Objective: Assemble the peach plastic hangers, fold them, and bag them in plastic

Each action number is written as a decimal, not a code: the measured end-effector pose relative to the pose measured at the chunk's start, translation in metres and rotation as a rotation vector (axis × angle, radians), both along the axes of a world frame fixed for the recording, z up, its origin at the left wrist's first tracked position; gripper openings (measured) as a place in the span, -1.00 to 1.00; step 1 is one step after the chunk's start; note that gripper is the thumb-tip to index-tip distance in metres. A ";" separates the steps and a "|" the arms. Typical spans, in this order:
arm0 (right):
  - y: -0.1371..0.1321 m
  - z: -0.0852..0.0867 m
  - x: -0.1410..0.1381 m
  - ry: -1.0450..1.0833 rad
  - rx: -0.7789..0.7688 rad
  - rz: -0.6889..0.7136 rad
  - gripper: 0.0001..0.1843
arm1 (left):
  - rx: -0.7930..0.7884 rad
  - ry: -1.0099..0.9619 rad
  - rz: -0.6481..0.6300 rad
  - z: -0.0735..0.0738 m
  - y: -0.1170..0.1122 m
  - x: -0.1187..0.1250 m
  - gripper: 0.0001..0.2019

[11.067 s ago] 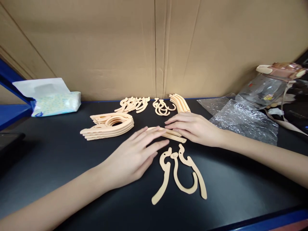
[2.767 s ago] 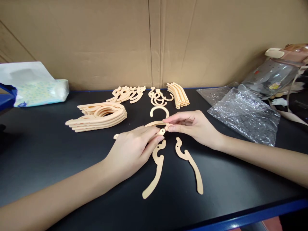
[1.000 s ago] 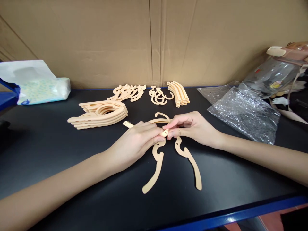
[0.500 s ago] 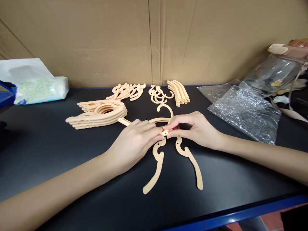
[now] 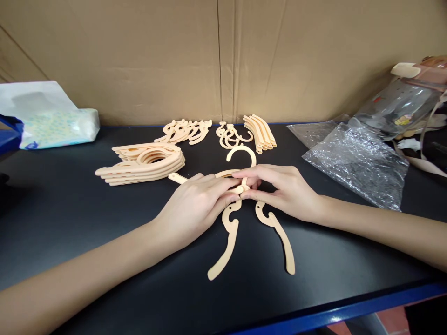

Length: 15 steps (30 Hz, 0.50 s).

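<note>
One left hand (image 5: 199, 201) pinching a beige bar (image 5: 238, 190), right hand (image 5: 286, 188) pinching a hook (image 5: 250, 152), black tabletop (image 5: 167, 288), cardboard backdrop (image 5: 139, 70)

1) We see a tissue pack (image 5: 61, 128) at left, a white sheet (image 5: 35, 97) sticking out of it
2) To our right, crinkled clear plastic (image 5: 358, 160) lies just beside a transparent bottle (image 5: 391, 109) with a brownish lid (image 5: 433, 74)
3) Behind, we have brown cardboard (image 5: 139, 60)

Hanger stack (image 5: 150, 171) left of hook (image 5: 253, 159)
</note>
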State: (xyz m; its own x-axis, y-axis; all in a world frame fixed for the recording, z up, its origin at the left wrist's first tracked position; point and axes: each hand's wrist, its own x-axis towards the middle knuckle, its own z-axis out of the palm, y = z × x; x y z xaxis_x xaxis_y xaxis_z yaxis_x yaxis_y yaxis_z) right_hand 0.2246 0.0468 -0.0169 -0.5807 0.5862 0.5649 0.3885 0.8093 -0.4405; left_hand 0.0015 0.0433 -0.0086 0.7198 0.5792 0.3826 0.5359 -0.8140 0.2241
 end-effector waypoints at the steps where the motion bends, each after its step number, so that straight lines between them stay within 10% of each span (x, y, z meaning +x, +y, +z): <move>1: 0.000 0.000 0.000 0.001 0.000 0.002 -0.71 | 0.011 -0.003 0.003 0.000 0.000 0.000 -0.78; 7: -0.001 0.000 -0.001 0.011 -0.023 0.028 -0.65 | 0.022 -0.021 0.027 -0.001 -0.004 0.001 -0.81; 15: -0.001 0.007 0.000 0.119 -0.083 -0.138 -0.78 | -0.488 -0.309 0.241 0.007 -0.009 -0.002 -0.86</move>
